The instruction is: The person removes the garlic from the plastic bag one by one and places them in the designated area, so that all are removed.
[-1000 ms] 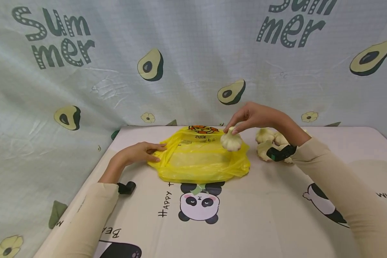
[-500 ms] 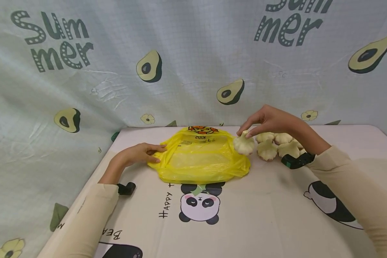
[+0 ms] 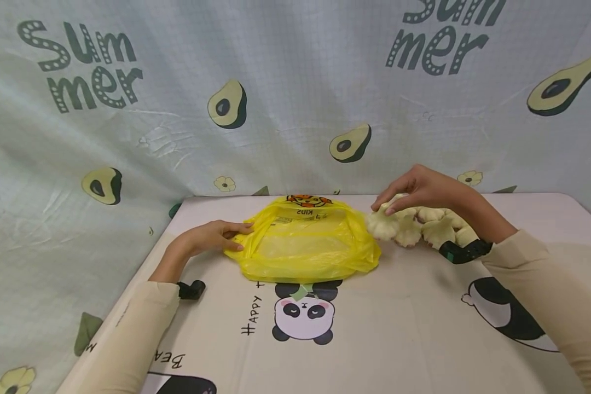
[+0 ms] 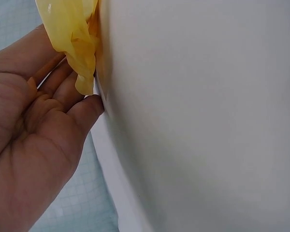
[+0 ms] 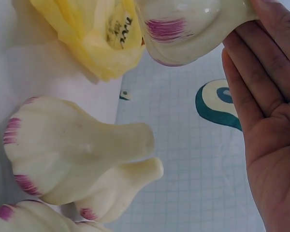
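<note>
A yellow plastic bag (image 3: 305, 246) lies on the table with its wide mouth facing me. At its left edge my left hand (image 3: 209, 239) holds the plastic between thumb and fingers; in the left wrist view a crumpled bag corner (image 4: 82, 58) hangs by the fingers. My right hand (image 3: 426, 189) pinches a pale garlic bulb (image 3: 381, 224) by its stem, just beyond the bag's right side. Purple streaks mark the held garlic bulb (image 5: 183, 29) in the right wrist view. Right beside it, under the hand, sit several more garlic bulbs (image 3: 438, 231), partly hidden by the wrist.
The pale tablecloth (image 3: 374, 339) carries printed pandas and lettering. Behind the table hangs a curtain (image 3: 285, 71) with avocado prints. Small black devices are strapped to the left wrist (image 3: 192, 290) and right wrist (image 3: 465, 251).
My right hand has moved right with the garlic bulb, from over the bag's right part to beside the other bulbs. The left hand and the bag stay almost still.
</note>
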Available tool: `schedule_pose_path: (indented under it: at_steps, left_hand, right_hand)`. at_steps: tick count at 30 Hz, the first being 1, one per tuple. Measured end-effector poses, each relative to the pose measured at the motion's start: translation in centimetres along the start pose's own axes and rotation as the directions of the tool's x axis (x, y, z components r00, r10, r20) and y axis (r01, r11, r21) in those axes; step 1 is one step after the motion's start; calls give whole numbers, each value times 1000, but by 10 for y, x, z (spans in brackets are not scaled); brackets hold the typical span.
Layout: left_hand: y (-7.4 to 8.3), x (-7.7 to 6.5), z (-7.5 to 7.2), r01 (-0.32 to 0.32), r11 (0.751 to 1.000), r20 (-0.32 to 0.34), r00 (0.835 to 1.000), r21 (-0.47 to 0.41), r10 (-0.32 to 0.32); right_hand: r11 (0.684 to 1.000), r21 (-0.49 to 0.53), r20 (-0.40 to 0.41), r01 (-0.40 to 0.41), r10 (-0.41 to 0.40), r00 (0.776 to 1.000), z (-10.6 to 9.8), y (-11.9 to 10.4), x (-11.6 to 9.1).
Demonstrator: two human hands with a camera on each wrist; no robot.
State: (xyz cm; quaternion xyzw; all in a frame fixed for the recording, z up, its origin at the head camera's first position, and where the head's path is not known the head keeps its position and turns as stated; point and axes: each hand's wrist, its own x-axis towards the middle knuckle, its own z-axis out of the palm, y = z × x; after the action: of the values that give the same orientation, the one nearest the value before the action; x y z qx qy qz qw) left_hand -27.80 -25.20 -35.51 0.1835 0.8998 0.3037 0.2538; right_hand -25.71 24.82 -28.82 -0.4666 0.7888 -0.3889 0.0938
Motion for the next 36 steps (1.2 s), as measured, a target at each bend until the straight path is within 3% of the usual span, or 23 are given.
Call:
schedule_pose_path:
  at_steps: [13, 24, 36]
  left_hand:
    - [-2, 1, 3, 11, 1000, 9, 1000, -5, -11]
    - [-2, 2, 1, -7, 1000, 17, 1000, -20, 8]
    - [0, 1, 0, 3, 1000, 12, 1000, 4, -3]
  right_hand:
    - [1000, -11, -23, -9, 8, 1000, 2, 1, -15]
    - [998, 64, -8, -18, 19, 1000, 2, 0, -27]
    - [999, 1, -39, -49, 48, 998, 9, -1, -42]
